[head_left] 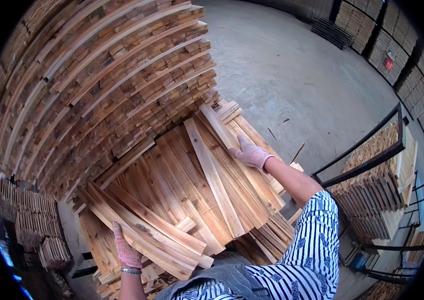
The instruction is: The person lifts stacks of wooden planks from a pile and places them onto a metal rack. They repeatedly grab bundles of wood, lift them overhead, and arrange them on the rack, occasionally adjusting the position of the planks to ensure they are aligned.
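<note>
Both my hands wear pale pinkish knit gloves. My left hand (128, 247) grips the outer edge of a long wooden board (144, 239) at the near left of a low board pile; its fingers are partly hidden along that edge. Toward the right side, my right hand (252, 153) is closed over the near part of another wooden board (217, 125), thumb apart from the fingers. Between them, a narrow pale board (212, 177) lies slanted on a layer of side-by-side boards (164, 167). A short wood block (187, 224) sits near the pile's front edge.
A tall stack of lumber (107, 75) rises directly behind and left of the pile. To the right stands a black metal frame (372, 160) beside stacked boards (367, 200). More stacks (27, 215) stand at left. Concrete floor (282, 65) stretches beyond, with wood scraps on it.
</note>
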`<state>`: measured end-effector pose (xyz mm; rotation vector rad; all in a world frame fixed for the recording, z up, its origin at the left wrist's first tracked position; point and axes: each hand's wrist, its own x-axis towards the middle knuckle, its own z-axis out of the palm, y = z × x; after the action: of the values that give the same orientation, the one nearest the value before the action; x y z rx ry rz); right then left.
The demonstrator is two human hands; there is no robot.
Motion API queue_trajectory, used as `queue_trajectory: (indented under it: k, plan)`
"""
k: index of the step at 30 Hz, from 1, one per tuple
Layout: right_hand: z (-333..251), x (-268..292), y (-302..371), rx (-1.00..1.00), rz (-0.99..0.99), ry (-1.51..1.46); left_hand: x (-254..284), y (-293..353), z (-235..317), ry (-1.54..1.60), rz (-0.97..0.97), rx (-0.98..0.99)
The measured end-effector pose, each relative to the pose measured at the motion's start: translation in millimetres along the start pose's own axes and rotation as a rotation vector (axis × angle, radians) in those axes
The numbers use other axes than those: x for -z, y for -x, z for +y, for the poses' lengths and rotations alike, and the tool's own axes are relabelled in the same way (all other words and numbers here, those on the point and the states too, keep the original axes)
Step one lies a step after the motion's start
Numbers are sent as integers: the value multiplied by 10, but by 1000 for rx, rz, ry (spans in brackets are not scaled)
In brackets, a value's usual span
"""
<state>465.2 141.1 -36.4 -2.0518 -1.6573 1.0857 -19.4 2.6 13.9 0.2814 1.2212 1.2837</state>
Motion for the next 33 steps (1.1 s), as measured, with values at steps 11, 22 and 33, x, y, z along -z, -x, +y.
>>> queue_trajectory:
  k: [11, 22, 33]
  plan:
    - [-36, 538, -43, 109, 151, 242, -121, 126, -8, -1, 22, -93]
    - [-845, -282, 322, 89, 344, 336, -214, 174, 43, 47, 65, -39]
    - [-388, 214, 234, 73, 373, 451, -187, 94, -31, -7, 38, -113]
